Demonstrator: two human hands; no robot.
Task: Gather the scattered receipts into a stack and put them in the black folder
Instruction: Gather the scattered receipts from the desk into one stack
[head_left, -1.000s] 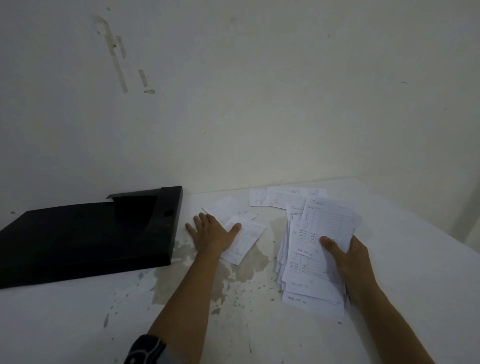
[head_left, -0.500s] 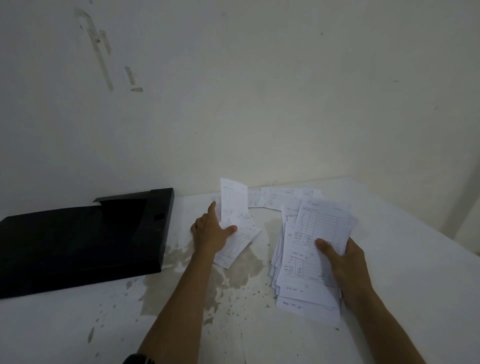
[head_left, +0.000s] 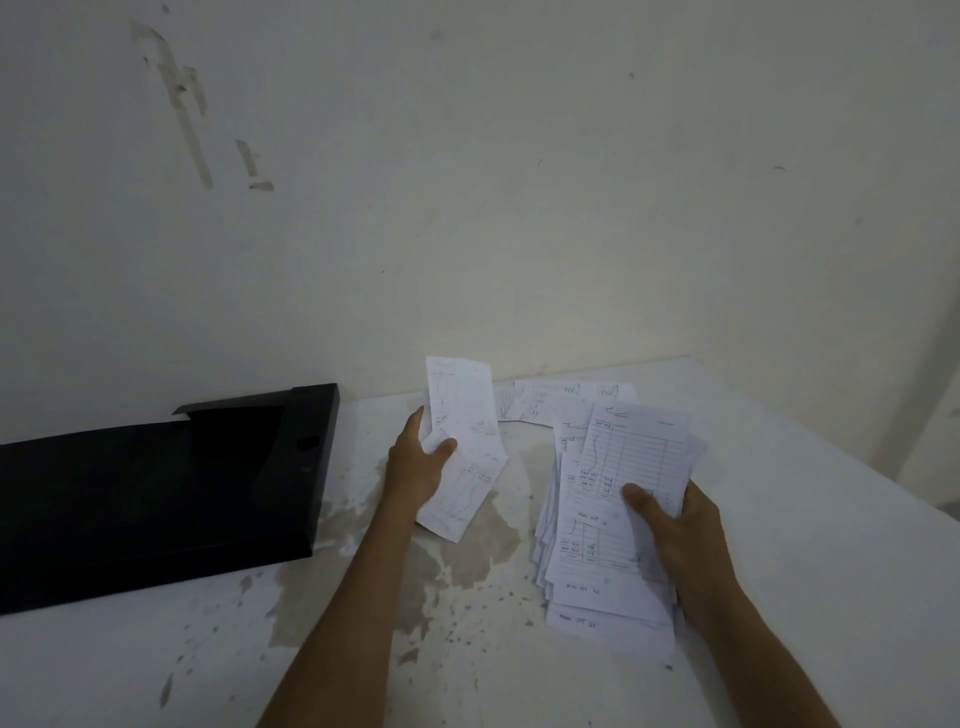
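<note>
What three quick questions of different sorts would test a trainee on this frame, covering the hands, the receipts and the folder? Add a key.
1. True or false: the black folder lies to the left of both hands.
2. Which hand holds the large fanned stack of receipts? A) left hand B) right hand C) neither
3. Fill in: a few loose receipts lie flat on the table near the ____.

Key
1. True.
2. B: the right hand grips the stack, thumb on top; the left hand holds a few separate slips.
3. Wall.
</note>
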